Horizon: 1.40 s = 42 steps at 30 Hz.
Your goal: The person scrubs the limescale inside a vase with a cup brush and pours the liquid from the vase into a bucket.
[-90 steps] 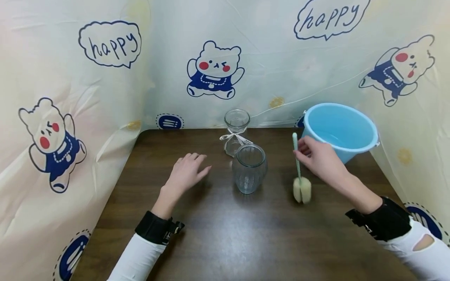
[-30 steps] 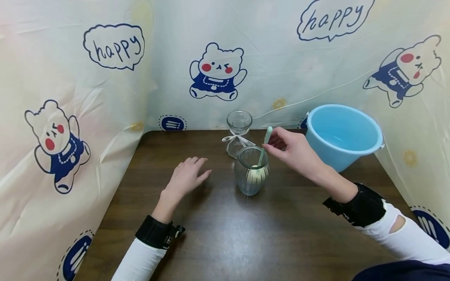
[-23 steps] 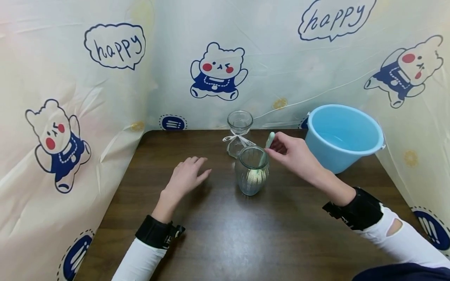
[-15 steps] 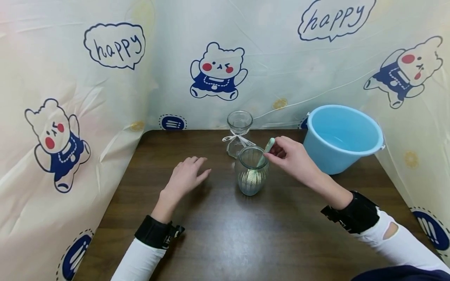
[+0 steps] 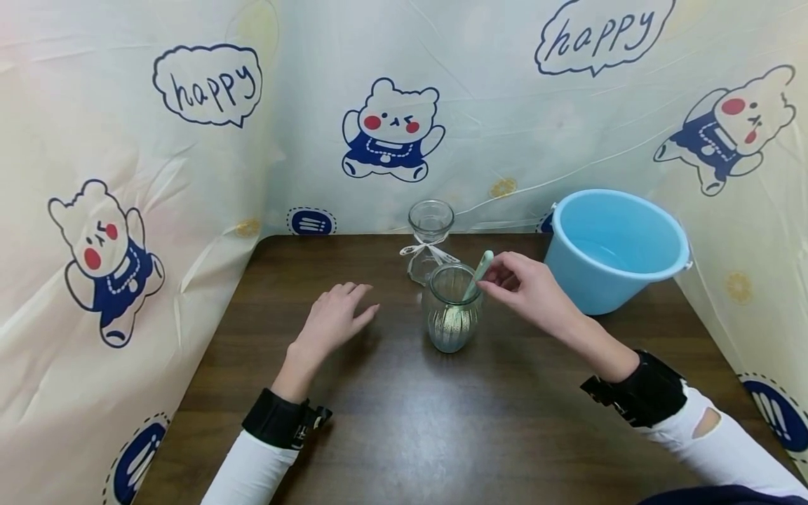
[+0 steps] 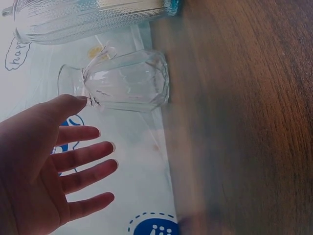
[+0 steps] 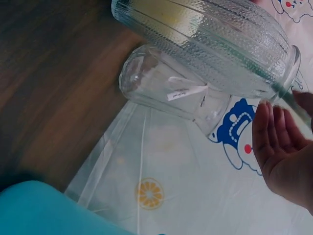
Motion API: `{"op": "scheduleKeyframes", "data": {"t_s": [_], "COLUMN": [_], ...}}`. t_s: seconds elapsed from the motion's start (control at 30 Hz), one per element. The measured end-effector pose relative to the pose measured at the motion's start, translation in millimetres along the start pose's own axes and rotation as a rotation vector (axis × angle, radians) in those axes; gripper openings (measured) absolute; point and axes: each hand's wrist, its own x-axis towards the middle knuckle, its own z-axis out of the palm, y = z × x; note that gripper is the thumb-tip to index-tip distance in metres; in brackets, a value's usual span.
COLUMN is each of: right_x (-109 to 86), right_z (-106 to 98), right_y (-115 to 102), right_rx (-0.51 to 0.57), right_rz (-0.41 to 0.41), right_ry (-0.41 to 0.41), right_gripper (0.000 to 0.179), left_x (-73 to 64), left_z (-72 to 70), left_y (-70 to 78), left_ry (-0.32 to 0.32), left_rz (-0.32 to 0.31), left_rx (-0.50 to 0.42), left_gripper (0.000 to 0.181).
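Observation:
A bottle brush with a pale green handle [image 5: 483,265] and a cream sponge head [image 5: 456,319] stands tilted inside the ribbed glass jar [image 5: 438,308]. My right hand [image 5: 530,287] pinches the handle just above the jar's rim; in the right wrist view, part of that hand [image 7: 288,152] is cut off by the frame edge. Over the table left of the jar, my left hand [image 5: 331,319] holds nothing, its fingers spread loosely in the left wrist view. Behind the jar is a clear glass vase [image 5: 431,217] with a white ribbon [image 5: 426,247] round its neck.
A light blue bucket [image 5: 562,277] stands at the back right, close beside my right hand. All this is on a dark wooden table [image 5: 404,428]. A printed curtain [image 5: 303,126] hangs along the table's back and sides.
My right hand has carried the brush left from beside the bucket and put its sponge head into the jar. Lately the sponge has sunk lower inside. The left hand has stayed in place.

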Motion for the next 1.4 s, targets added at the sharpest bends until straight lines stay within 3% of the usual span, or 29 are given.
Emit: {"op": "scheduleKeyframes", "data": {"t_s": [0.27,0.57,0.93,1.23,1.4], "right_x": [-11.2,-28.3,-39.2,-36.3,-32.2], "right_z": [-7.5,-11.0,-12.6,-10.8,-10.7], "right_y": [8.5,23.3,23.7,14.7,6.0], "right_rx": [-0.008,-0.038,-0.049,-0.014,-0.003], "right_rz": [0.02,0.07,0.071,0.099,0.084], "right_ry": [-0.009,0.008,0.015,0.0,0.026], "right_gripper": [0.019,0.016,0.019,0.02,0.024], "left_x": [0.5,1.6,5.2,10.3,14.0], "left_z": [1.6,2.0,11.8,16.6,19.8], "left_y": [1.4,15.9,42.9,56.0,63.2], "left_ry": [0.038,0.138,0.135,0.145,0.144], "left_rz": [0.022,0.102,0.178,0.22,0.24], "left_rx": [-0.023,-0.209,-0.384,-0.489,-0.593], "left_gripper": [0.05,0.056,0.077,0.079,0.086]}}
